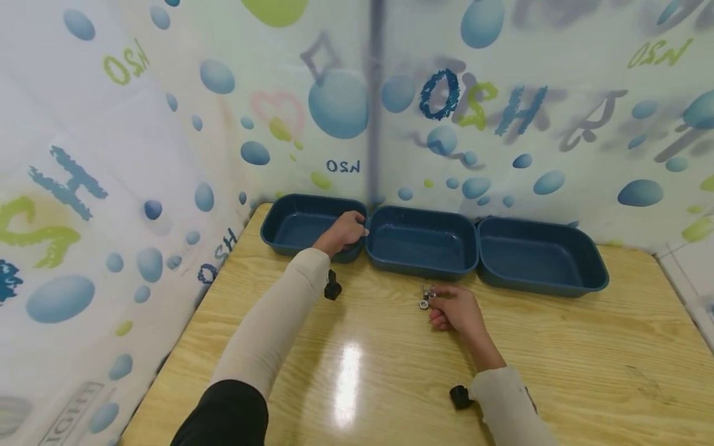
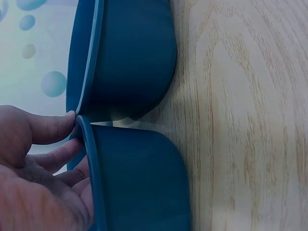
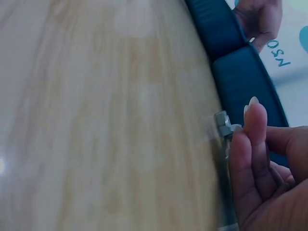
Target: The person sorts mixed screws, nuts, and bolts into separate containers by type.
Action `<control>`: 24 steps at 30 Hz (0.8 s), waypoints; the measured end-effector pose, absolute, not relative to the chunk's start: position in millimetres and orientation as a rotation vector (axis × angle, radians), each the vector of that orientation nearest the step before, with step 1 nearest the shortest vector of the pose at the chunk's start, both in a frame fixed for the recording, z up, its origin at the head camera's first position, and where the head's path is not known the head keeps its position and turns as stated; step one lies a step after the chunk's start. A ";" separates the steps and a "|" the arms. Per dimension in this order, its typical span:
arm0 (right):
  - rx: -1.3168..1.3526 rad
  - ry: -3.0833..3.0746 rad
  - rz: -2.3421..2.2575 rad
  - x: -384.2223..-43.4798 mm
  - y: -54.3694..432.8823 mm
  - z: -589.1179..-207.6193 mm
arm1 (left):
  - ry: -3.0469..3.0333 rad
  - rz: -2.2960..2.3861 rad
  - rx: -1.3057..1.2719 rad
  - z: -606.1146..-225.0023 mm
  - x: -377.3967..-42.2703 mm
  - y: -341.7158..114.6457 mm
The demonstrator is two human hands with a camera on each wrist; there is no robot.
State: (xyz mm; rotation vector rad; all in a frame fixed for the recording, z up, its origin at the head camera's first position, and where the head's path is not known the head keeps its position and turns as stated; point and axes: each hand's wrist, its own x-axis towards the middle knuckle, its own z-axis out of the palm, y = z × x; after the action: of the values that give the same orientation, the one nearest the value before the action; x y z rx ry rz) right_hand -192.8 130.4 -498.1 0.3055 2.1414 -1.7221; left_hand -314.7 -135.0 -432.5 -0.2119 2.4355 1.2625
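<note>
Grip at left [image 1: 346, 229] pinches bin rim [image 2: 93, 156]; right grip [image 1: 455, 308] pinches metal hardware [image 1: 424, 304].

Plastic tubs [image 1: 422, 248]: plain dark blue, all three. Nut [image 1: 424, 304]: silver. Counter [image 1: 401, 371]: yellow-tan, streaked wood grain. Wall sheeting [image 1: 234, 37]: whitish, scattered blue and lime ovals, lettering likewise. Left sleeve [image 1: 273, 322]: cream forearm, black above.

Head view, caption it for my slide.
Left grip on the left blue bin, right grip holding small metal parts.
</note>
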 end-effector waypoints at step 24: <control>0.203 2.159 -1.825 -213.7 130.0 -417.8 | 2.389 1.287 -0.230 -428.0 -310.9 -135.8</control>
State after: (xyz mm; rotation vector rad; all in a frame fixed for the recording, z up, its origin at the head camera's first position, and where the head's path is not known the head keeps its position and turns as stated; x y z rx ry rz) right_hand -213.7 130.0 -417.8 0.2030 2.1593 -1.8254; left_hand -310.9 -135.8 -428.0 -0.2302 2.3893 1.2868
